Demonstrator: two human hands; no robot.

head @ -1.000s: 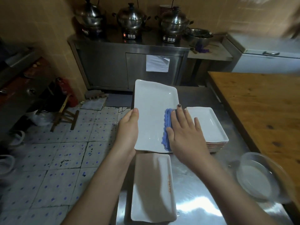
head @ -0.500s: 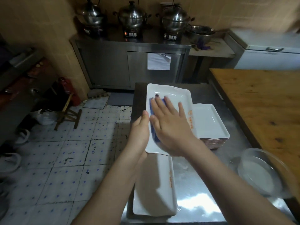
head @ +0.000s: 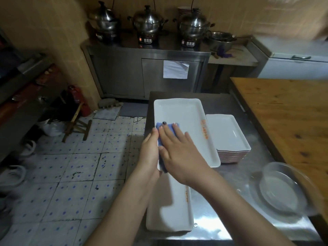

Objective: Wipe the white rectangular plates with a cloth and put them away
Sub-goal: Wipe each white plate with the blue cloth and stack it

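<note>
**Unwiped length of plate lay straight ahead of the flat right hand**

Nearest the person, a near plate [head: 170, 215] lay lengthwise on the steel counter [head: 211, 221]. Whether it was one plate or several could not be told.

Just beyond it the left hand [head: 150, 153] gripped the left long rim of the held plate [head: 182, 114]. Its thumb lay along the top, and its fingers were out of sight underneath.

Touching it on the inside, the right hand [head: 179, 153] lay flat, fingers straight and spread. It pressed the blue cloth [head: 170, 128] onto the plate's near left part.

The plate's long axis ran away from the person, leaning slightly left. Most of its bare white surface therefore lay forward and to the right of the cloth. On that reading, the right hand was the one placed to sweep outward along that axis.

Both hands covered the plate's near end, so it was unclear whether that end rested on anything. Its right rim overlapped the stack of plates [head: 229, 135]. The orange lettering along that rim was too small to read.
</note>
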